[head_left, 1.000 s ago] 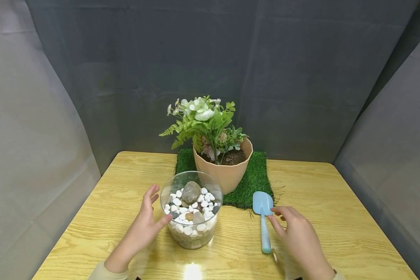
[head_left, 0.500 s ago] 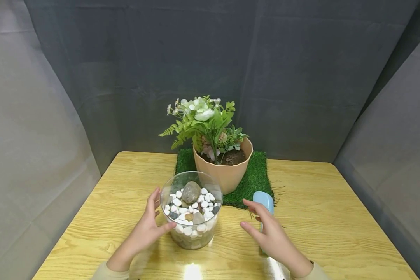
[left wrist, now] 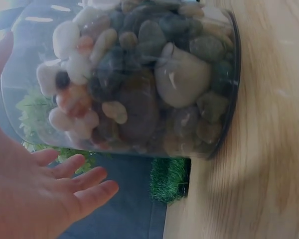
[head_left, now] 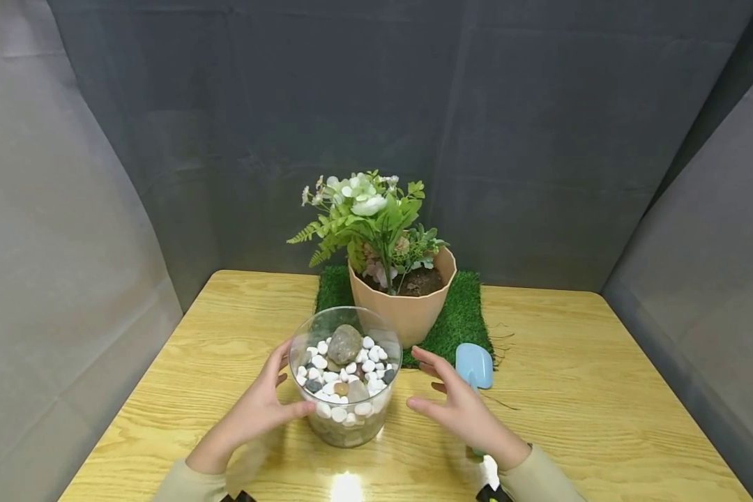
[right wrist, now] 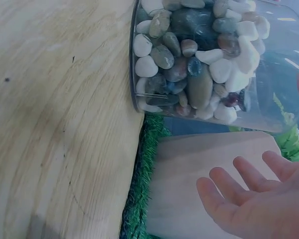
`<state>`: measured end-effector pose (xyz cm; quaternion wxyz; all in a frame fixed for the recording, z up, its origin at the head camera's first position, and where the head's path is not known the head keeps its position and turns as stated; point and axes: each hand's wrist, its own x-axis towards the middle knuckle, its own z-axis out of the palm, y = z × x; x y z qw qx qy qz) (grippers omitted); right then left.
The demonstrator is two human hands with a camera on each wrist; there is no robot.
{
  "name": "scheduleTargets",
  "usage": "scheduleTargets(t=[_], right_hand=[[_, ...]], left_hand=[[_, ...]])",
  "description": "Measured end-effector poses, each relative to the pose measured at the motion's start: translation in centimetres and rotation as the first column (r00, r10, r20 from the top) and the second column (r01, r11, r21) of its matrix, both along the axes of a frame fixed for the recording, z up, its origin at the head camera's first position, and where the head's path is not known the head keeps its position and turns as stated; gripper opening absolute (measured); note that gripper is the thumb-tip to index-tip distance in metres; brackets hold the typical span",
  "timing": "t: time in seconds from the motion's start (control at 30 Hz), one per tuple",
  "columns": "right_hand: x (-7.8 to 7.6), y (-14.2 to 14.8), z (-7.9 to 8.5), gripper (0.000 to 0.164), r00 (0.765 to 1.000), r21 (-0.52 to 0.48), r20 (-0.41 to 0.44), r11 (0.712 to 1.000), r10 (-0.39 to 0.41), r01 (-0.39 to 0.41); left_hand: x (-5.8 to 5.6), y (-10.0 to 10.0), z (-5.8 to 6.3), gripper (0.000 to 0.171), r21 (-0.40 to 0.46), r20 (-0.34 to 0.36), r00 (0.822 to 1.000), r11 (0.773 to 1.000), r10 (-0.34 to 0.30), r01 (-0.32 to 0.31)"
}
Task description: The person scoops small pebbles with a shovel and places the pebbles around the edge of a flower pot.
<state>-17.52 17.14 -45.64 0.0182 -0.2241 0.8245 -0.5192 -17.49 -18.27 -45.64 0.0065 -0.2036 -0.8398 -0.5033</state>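
A clear glass bowl (head_left: 345,425) filled with white, grey and brown pebbles stands upright on the table. My left hand (head_left: 260,411) is at its left side, thumb right at the near wall and fingers spread along the far side. In the left wrist view the fingers of that hand (left wrist: 97,191) are extended beside the glass. My right hand (head_left: 458,408) hovers to the right of the bowl, thumb and fingers spread, a gap between it and the glass. Beneath this hand lies a light blue trowel (head_left: 475,364), its handle mostly hidden by the hand and wrist.
Behind the bowl, a peach-coloured flowerpot (head_left: 408,317) holds soil, white flowers (head_left: 367,199) and green leaves. It stands on a square of artificial grass (head_left: 464,314). The wooden table (head_left: 577,390) is enclosed by dark and grey cloth (head_left: 351,104).
My right hand has left the trowel's side and moved left across it toward the bowl, its fingers spreading. My left hand has come slightly closer to the glass. Bowl, pot and trowel stay put.
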Motion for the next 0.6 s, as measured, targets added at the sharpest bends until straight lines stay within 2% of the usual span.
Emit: scheduleTargets(t=[0.17, 0.4, 0.6], right_hand=[[-1.0, -0.7, -0.2, 0.084, 0.998, 0.029, 0.056, 0.999, 0.035, -0.037], [-2.3, -1.4, -0.1, 0.089, 0.997, 0.053, 0.040, 0.997, 0.062, -0.064], [-2.7, -1.8, -0.1, 0.096, 0.994, 0.085, 0.081, 0.993, 0.069, -0.076]], left_hand=[[-0.4, -0.2, -0.1, 0.114, -0.005, 0.011, 1.000, 1.000, -0.027, 0.027], [-1.0, -0.4, -0.3, 0.113, 0.004, 0.014, 0.998, 0.998, -0.057, 0.057], [-1.3, -0.4, -0.3, 0.114, 0.003, 0.009, 0.996, 0.996, -0.086, 0.086]])
